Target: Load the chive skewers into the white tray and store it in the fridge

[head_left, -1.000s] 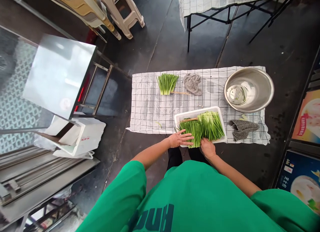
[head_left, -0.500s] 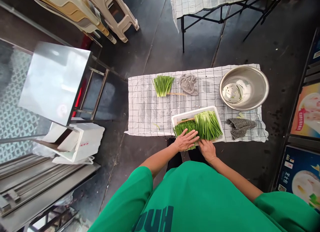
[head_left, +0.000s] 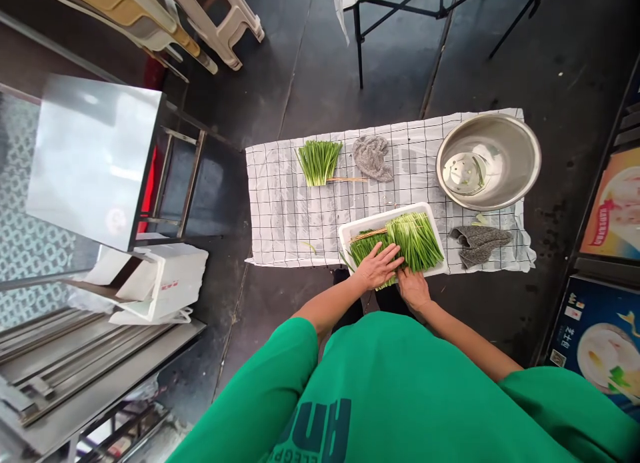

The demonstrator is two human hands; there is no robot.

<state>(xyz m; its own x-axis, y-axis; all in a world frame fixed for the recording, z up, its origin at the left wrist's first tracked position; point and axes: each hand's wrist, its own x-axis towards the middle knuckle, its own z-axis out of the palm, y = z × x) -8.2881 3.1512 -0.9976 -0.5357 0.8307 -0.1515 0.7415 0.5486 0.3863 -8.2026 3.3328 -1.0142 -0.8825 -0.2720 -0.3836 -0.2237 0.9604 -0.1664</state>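
A white tray (head_left: 443, 250) near the front edge of the cloth holds two rows of garlic chives (head_left: 416, 240), with thin wooden skewers (head_left: 369, 235) across them. My left hand (head_left: 377, 266) lies flat on the left row, fingers stretched out and slightly spread. At the tray's near edge, my right hand (head_left: 414, 290) has its fingers bent around the lower ends of the chives; the fingertips are partly hidden. Farther back on the cloth lies another bundle of chives (head_left: 320, 162), with skewers (head_left: 349, 179) sticking out to its right.
The low table wears a white checked cloth (head_left: 273, 210). On its right stand a steel bowl (head_left: 515, 160) with green scraps inside and a dark grey cloth (head_left: 480, 244). A lighter grey rag (head_left: 372, 158) lies at the back. Left are a metal-topped table (head_left: 95, 163) and white box (head_left: 177, 280).
The whole view has shifted a little. My left hand has edged slightly right over the chives, toward my right hand. My right hand stays at the tray's near edge.
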